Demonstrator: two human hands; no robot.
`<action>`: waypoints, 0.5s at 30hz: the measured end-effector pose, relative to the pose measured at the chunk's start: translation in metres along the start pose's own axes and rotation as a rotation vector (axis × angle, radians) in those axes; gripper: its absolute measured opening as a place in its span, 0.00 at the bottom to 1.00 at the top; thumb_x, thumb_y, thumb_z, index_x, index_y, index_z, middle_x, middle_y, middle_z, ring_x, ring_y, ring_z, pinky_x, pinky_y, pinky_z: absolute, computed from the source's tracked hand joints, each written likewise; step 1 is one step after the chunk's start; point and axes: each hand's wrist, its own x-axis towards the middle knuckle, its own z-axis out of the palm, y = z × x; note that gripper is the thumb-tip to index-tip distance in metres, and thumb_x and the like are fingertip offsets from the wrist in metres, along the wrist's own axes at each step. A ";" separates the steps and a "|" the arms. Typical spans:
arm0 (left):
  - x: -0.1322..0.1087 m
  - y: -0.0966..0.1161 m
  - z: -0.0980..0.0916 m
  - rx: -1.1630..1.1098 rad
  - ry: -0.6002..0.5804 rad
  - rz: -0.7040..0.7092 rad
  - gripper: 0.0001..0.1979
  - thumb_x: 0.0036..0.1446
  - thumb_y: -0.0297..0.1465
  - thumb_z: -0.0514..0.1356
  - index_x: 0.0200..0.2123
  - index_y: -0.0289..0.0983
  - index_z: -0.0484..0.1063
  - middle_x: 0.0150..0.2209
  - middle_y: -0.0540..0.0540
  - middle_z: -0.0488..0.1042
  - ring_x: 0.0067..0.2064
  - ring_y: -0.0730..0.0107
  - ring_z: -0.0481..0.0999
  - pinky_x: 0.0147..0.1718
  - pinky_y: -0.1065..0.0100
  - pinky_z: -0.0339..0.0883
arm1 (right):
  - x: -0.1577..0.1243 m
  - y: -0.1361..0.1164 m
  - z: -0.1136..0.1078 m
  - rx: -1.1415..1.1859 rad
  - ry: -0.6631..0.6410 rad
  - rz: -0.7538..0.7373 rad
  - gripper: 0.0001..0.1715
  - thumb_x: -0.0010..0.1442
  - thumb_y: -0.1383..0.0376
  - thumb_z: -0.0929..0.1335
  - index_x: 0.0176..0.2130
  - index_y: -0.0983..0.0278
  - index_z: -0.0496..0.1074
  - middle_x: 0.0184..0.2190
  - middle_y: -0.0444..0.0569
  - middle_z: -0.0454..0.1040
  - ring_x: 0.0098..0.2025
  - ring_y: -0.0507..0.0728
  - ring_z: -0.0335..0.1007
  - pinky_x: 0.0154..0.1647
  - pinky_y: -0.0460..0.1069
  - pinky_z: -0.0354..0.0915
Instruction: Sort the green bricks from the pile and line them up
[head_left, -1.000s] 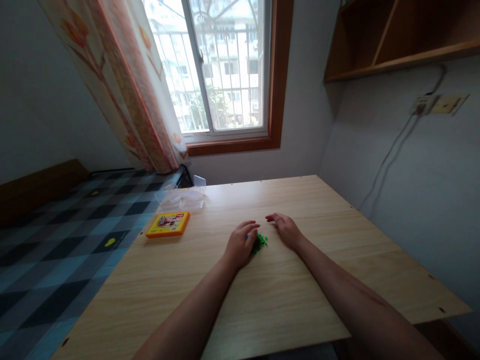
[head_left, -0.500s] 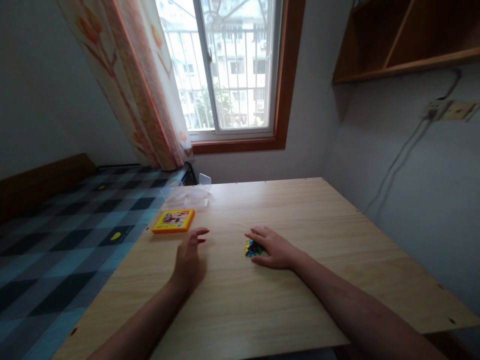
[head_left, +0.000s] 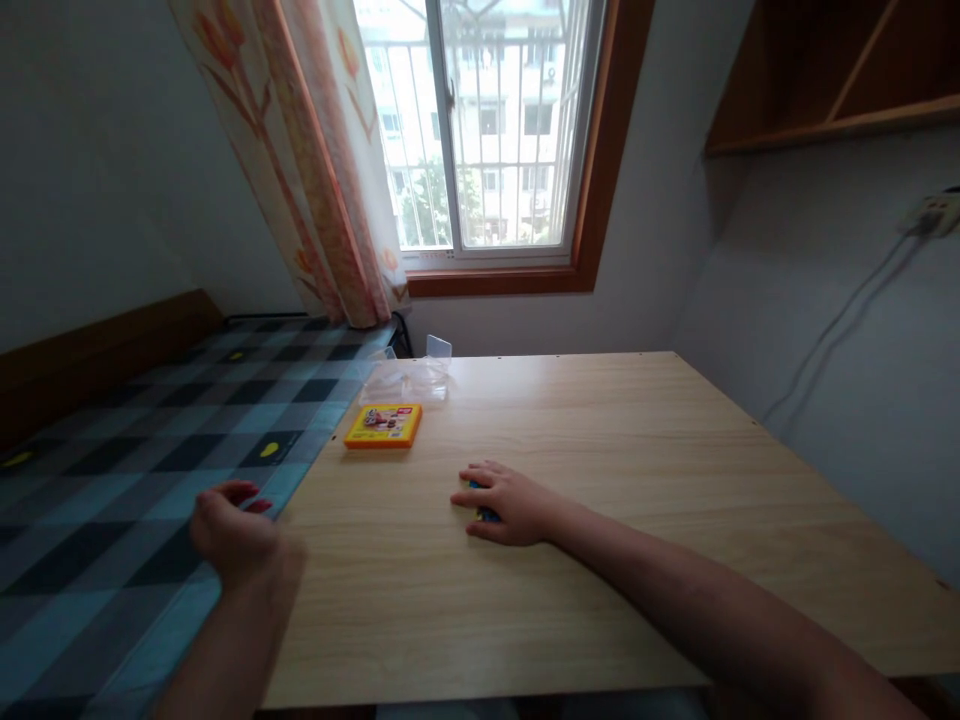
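Observation:
My right hand point(head_left: 504, 503) lies palm down on the wooden table point(head_left: 615, 470), fingers curled over a small pile of coloured plastic pieces point(head_left: 486, 514) of which only a blue and yellow edge shows. My left hand point(head_left: 229, 533) hovers off the table's left edge, above the checked bedcover, fingers loosely curled with nothing seen in them. An orange flat box point(head_left: 383, 425) lies on the table beyond both hands, nearer the left edge.
A crumpled clear plastic bag point(head_left: 409, 378) lies behind the orange box at the table's far left corner. A bed with a blue checked cover point(head_left: 112, 450) adjoins the table's left side. A window and curtain stand behind; the wall is on the right.
My left hand has pulled away from the pile, leftward off the table over the bed. My right hand has slid left over the coloured pieces, covering them. The view has turned left.

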 end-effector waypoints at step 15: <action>-0.019 0.023 0.007 0.025 -0.130 -0.028 0.14 0.64 0.33 0.43 0.29 0.37 0.64 0.30 0.52 0.64 0.25 0.73 0.62 0.28 0.67 0.57 | 0.180 -0.048 0.080 -0.041 0.015 -0.174 0.22 0.68 0.57 0.66 0.57 0.65 0.73 0.55 0.57 0.73 0.57 0.63 0.69 0.60 0.57 0.64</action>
